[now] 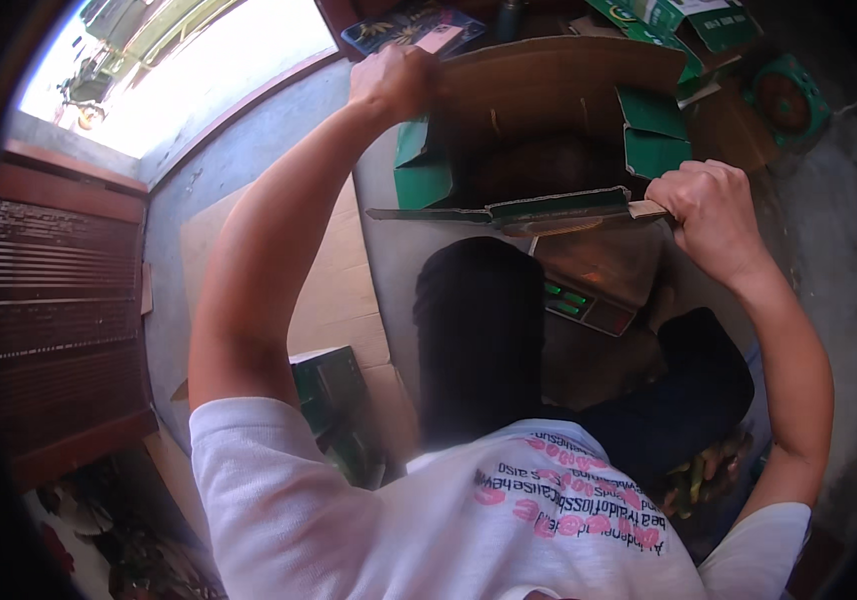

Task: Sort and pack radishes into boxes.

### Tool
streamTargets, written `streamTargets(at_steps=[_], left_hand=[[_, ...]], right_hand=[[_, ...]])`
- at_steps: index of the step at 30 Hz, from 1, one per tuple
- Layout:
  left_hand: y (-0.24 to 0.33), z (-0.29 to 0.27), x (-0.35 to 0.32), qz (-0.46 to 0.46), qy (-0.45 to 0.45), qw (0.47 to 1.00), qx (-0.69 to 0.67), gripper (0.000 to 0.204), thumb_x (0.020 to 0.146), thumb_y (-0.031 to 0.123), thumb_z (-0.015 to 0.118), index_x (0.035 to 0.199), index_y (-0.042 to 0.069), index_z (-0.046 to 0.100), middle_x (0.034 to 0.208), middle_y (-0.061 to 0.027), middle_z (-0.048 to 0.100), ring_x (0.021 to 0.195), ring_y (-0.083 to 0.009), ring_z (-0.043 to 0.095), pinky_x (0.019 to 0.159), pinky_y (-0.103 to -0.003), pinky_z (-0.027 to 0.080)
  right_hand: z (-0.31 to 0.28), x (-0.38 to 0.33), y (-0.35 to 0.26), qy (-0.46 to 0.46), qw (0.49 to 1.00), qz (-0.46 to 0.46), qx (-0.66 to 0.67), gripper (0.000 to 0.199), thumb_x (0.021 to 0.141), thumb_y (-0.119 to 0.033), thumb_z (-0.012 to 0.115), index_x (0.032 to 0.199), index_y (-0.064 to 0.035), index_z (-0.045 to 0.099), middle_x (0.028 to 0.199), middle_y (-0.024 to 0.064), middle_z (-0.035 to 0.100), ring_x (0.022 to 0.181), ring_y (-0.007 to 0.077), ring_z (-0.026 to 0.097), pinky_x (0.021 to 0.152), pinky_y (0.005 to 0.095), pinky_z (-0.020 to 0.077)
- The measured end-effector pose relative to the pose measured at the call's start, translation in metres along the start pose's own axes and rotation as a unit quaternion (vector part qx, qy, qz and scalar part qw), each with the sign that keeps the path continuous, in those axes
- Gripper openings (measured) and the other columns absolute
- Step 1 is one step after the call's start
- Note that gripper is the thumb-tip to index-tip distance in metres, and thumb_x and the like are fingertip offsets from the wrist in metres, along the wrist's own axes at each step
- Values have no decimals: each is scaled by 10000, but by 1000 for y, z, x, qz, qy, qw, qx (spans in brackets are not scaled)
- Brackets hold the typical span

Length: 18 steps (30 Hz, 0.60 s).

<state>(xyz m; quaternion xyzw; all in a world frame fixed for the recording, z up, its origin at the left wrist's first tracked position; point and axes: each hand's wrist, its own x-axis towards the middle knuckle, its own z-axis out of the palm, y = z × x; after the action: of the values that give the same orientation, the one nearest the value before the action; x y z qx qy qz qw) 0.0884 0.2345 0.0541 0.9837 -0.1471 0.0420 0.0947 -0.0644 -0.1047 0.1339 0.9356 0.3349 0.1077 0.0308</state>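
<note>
A cardboard box (569, 90), brown inside with green side flaps, stands open in front of me, its dark inside hard to make out. My left hand (394, 85) is closed on the far left corner of its raised back panel. At the near right corner, my right hand (706, 210) grips the edge of the front panel in a fist. Just under that front edge, near my knees, is a digital scale (589, 305) with a lit green display. Its pan is partly hidden by the box.
Flat cardboard (334, 300) lies on the floor to the left, with a dark green box (334, 400) near my left elbow. Green packages (709, 25) and a round green-framed object (787, 98) sit at the far right. A brown slatted wooden shutter (64, 300) stands at the left.
</note>
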Motion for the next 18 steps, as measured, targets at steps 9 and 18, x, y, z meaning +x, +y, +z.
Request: streamTargets(at_steps=[9,18], left_hand=[[-205,-78,-190,-172,-12,976,135,246,892,367,745,1066,195,777,926,-110,754,887,-321,724,772,-448,563],[-342,-50,-311,-91,-75,945,307,149,818,247,766,789,111,710,822,-166,691,781,-394,674,682,-503,539]], right_hand=[[55,129,-172,48,977,-200,59,51,669,-109,687,679,-129,733,686,82,709,708,225,735,597,353,558],[149,153,-387,-166,932,-124,299,127,813,-167,697,899,-117,775,960,96,747,964,303,730,772,433,573]])
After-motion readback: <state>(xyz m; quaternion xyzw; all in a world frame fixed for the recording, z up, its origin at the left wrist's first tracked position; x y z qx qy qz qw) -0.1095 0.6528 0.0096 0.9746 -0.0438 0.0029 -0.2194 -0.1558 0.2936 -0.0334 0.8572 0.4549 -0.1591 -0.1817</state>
